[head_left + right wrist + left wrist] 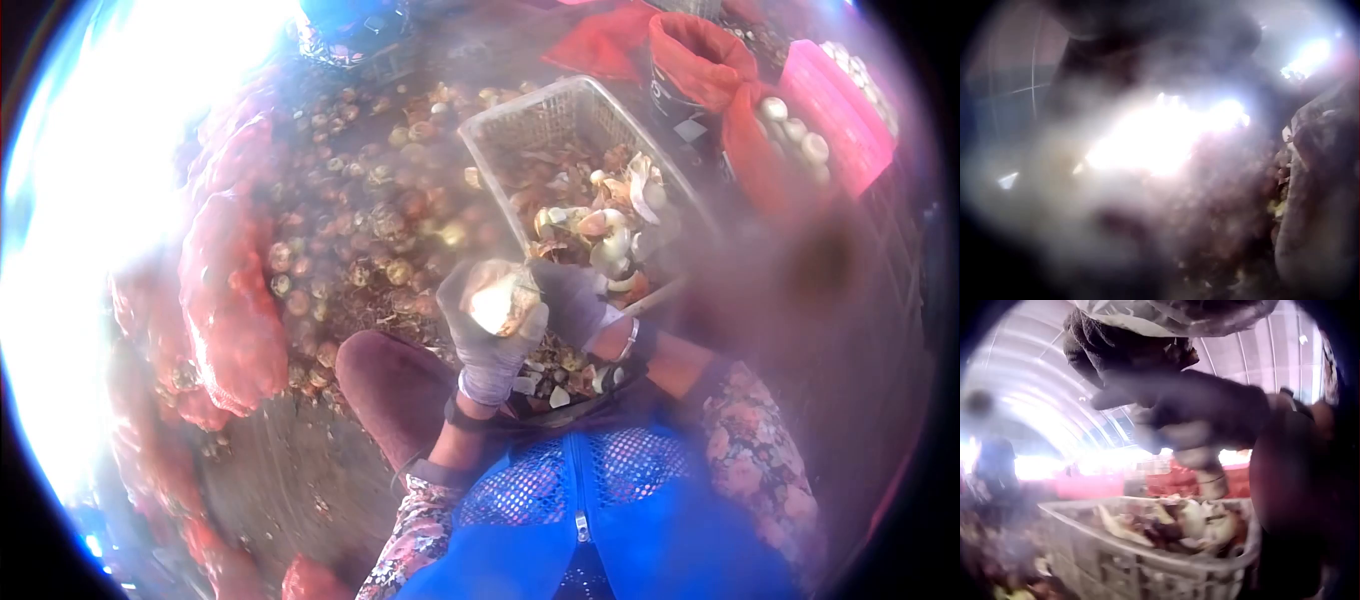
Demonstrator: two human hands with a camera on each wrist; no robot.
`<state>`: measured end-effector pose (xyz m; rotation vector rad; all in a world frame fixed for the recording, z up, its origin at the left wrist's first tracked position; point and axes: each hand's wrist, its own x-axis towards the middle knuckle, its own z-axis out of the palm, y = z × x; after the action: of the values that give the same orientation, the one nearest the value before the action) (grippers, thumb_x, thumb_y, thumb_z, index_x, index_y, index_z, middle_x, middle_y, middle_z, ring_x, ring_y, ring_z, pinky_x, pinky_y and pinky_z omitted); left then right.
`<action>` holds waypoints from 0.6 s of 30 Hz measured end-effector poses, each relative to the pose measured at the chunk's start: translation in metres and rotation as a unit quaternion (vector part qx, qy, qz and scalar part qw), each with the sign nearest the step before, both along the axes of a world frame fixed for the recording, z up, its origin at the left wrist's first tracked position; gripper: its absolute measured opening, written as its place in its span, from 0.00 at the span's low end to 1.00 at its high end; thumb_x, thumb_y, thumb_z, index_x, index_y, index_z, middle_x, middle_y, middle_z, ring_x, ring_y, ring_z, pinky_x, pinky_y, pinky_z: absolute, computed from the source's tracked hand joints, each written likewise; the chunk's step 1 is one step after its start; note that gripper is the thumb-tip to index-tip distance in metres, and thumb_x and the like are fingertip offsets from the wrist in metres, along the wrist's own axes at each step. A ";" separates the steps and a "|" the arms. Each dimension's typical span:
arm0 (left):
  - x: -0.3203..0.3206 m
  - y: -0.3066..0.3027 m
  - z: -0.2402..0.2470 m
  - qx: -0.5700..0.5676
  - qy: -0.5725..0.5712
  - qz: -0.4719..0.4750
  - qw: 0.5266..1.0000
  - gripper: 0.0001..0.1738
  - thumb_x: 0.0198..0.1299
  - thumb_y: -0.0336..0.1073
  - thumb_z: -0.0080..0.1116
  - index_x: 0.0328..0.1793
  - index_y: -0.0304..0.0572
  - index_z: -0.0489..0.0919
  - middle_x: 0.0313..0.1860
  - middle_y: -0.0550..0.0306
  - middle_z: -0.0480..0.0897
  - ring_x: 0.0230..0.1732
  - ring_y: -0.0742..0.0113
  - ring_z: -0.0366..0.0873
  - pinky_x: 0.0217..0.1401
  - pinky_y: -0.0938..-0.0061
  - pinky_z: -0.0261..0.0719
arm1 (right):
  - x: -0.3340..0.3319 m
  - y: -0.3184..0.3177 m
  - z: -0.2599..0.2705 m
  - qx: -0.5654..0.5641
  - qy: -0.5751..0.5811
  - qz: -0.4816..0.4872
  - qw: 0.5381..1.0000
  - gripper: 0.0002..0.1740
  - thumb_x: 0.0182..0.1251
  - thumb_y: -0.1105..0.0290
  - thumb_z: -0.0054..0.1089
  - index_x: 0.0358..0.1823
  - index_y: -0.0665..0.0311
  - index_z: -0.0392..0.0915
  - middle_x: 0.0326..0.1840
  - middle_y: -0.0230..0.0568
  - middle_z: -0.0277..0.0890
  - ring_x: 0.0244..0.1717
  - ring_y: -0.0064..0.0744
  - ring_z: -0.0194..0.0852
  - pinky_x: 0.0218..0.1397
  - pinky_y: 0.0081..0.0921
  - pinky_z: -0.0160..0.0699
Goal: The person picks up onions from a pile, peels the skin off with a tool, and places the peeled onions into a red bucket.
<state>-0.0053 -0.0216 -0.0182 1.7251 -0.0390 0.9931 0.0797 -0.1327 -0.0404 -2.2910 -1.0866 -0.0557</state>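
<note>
My gloved left hand [485,345] grips a partly peeled onion [493,307], its bare white side facing up and brown skin around the edge. Close against the onion's right side is my gloved right hand [577,300]. From the left wrist, the right hand [1191,415] shows one digit reaching left and other fingers bent downward; I cannot tell what it holds. Just beyond the hands stands a plastic crate [487,150] with onion skins and pale peeled pieces [610,225] in it. The right wrist view is mostly blurred and glaring.
Many unpeeled onions [385,220] lie loose on the ground at left, beside full red mesh sacks [230,300]. Open red bags [700,60] and a pink container [835,120] stand at back right, near white peeled onions [795,130]. Scraps lie by my lap.
</note>
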 end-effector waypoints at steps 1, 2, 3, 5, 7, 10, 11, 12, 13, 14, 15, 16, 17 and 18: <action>-0.004 -0.001 0.004 -0.074 0.029 -0.033 0.996 0.45 0.48 0.39 0.77 0.69 0.38 0.63 0.58 0.51 0.75 0.58 0.61 0.76 0.64 0.65 0.79 | -0.001 0.001 0.003 -0.012 0.003 -0.002 1.000 0.27 0.66 0.72 0.55 0.68 0.47 0.73 0.43 0.45 0.83 0.37 0.45 0.82 0.40 0.35 0.80; -0.008 -0.002 0.011 -0.149 0.059 -0.064 0.985 0.44 0.49 0.38 0.77 0.69 0.38 0.64 0.57 0.51 0.75 0.58 0.62 0.76 0.63 0.65 0.79 | -0.002 -0.003 0.008 0.048 0.022 0.006 0.999 0.28 0.66 0.72 0.55 0.68 0.47 0.72 0.41 0.46 0.82 0.37 0.45 0.82 0.38 0.35 0.80; -0.010 -0.004 0.017 -0.223 0.085 -0.094 0.967 0.42 0.50 0.38 0.76 0.69 0.38 0.64 0.57 0.51 0.76 0.58 0.62 0.76 0.62 0.65 0.80 | -0.001 -0.005 0.013 0.108 0.039 0.016 0.993 0.28 0.66 0.72 0.55 0.68 0.47 0.72 0.40 0.47 0.82 0.36 0.45 0.82 0.36 0.35 0.80; -0.011 -0.004 0.021 -0.354 0.101 -0.163 0.915 0.38 0.54 0.43 0.72 0.67 0.37 0.67 0.57 0.49 0.77 0.57 0.60 0.77 0.61 0.63 0.80 | 0.012 0.000 0.013 -0.004 -0.068 -0.026 0.997 0.29 0.66 0.72 0.55 0.70 0.46 0.70 0.37 0.45 0.81 0.35 0.44 0.81 0.35 0.37 0.79; -0.014 0.001 0.018 -0.568 0.083 -0.298 0.763 0.34 0.57 0.39 0.69 0.66 0.33 0.69 0.56 0.49 0.78 0.55 0.62 0.79 0.59 0.64 0.81 | 0.024 0.004 0.016 -0.019 -0.102 -0.025 0.994 0.31 0.65 0.72 0.55 0.71 0.45 0.69 0.34 0.43 0.79 0.33 0.41 0.81 0.34 0.37 0.79; -0.012 0.006 0.012 -0.435 0.120 -0.243 0.859 0.34 0.63 0.54 0.58 0.66 0.34 0.71 0.56 0.49 0.80 0.56 0.57 0.80 0.59 0.61 0.82 | 0.032 -0.005 0.018 0.063 -0.092 0.033 0.993 0.33 0.65 0.73 0.55 0.72 0.44 0.67 0.32 0.38 0.78 0.32 0.37 0.80 0.33 0.36 0.79; -0.012 0.007 0.018 -0.492 0.115 -0.246 0.827 0.37 0.61 0.57 0.58 0.66 0.32 0.71 0.55 0.48 0.80 0.53 0.57 0.81 0.56 0.63 0.83 | 0.031 -0.008 0.013 0.068 -0.114 0.046 0.990 0.32 0.64 0.73 0.55 0.72 0.45 0.68 0.31 0.37 0.78 0.32 0.35 0.80 0.33 0.36 0.79; -0.012 0.006 0.027 -0.548 0.107 -0.246 0.792 0.40 0.59 0.60 0.57 0.65 0.31 0.71 0.54 0.48 0.81 0.51 0.57 0.82 0.53 0.65 0.84 | 0.030 -0.010 0.006 0.074 -0.136 0.058 0.986 0.32 0.64 0.73 0.55 0.71 0.45 0.68 0.30 0.35 0.78 0.32 0.34 0.80 0.34 0.35 0.78; -0.012 0.009 0.031 -0.523 0.112 -0.265 0.802 0.43 0.57 0.61 0.58 0.66 0.30 0.71 0.54 0.47 0.81 0.50 0.57 0.83 0.52 0.66 0.84 | 0.033 -0.010 -0.003 0.118 -0.107 0.122 0.980 0.31 0.64 0.73 0.56 0.71 0.46 0.70 0.31 0.36 0.78 0.32 0.33 0.80 0.34 0.35 0.78; -0.013 0.012 0.033 -0.500 0.117 -0.282 0.810 0.45 0.54 0.63 0.59 0.66 0.29 0.71 0.53 0.47 0.81 0.49 0.57 0.83 0.50 0.67 0.85 | 0.037 -0.010 -0.015 0.161 -0.076 0.187 0.966 0.30 0.65 0.72 0.56 0.70 0.48 0.71 0.31 0.36 0.78 0.33 0.32 0.80 0.35 0.35 0.78; -0.015 0.015 0.033 -0.476 0.120 -0.299 0.818 0.48 0.51 0.64 0.61 0.66 0.27 0.70 0.53 0.46 0.81 0.48 0.58 0.83 0.49 0.68 0.85 | 0.038 -0.013 -0.013 0.167 -0.020 0.227 0.959 0.29 0.65 0.72 0.57 0.69 0.49 0.72 0.31 0.36 0.78 0.33 0.32 0.79 0.36 0.35 0.78; -0.018 0.022 0.032 -0.463 0.161 -0.317 0.812 0.54 0.46 0.67 0.63 0.67 0.25 0.69 0.54 0.43 0.81 0.49 0.59 0.83 0.49 0.69 0.84 | 0.038 -0.014 -0.004 0.171 0.038 0.263 0.949 0.28 0.65 0.71 0.58 0.69 0.51 0.73 0.31 0.37 0.78 0.32 0.31 0.79 0.36 0.35 0.78; -0.019 0.021 0.031 -0.458 0.152 -0.314 0.818 0.54 0.46 0.67 0.63 0.68 0.25 0.69 0.55 0.42 0.81 0.49 0.59 0.83 0.48 0.69 0.84 | 0.038 -0.022 0.008 0.140 0.120 0.273 0.944 0.28 0.65 0.70 0.59 0.68 0.53 0.73 0.31 0.37 0.78 0.32 0.31 0.78 0.37 0.34 0.77; -0.018 0.020 0.032 -0.451 0.143 -0.311 0.824 0.54 0.47 0.67 0.62 0.68 0.25 0.69 0.56 0.42 0.81 0.48 0.58 0.83 0.47 0.69 0.84 | 0.039 -0.024 0.013 0.136 0.138 0.264 0.945 0.28 0.66 0.69 0.59 0.69 0.55 0.73 0.30 0.36 0.77 0.31 0.31 0.77 0.37 0.34 0.76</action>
<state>-0.0237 -0.0014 0.0138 0.8427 0.0558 0.1628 0.1183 -0.1566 -0.0275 -1.6456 -1.4037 0.2999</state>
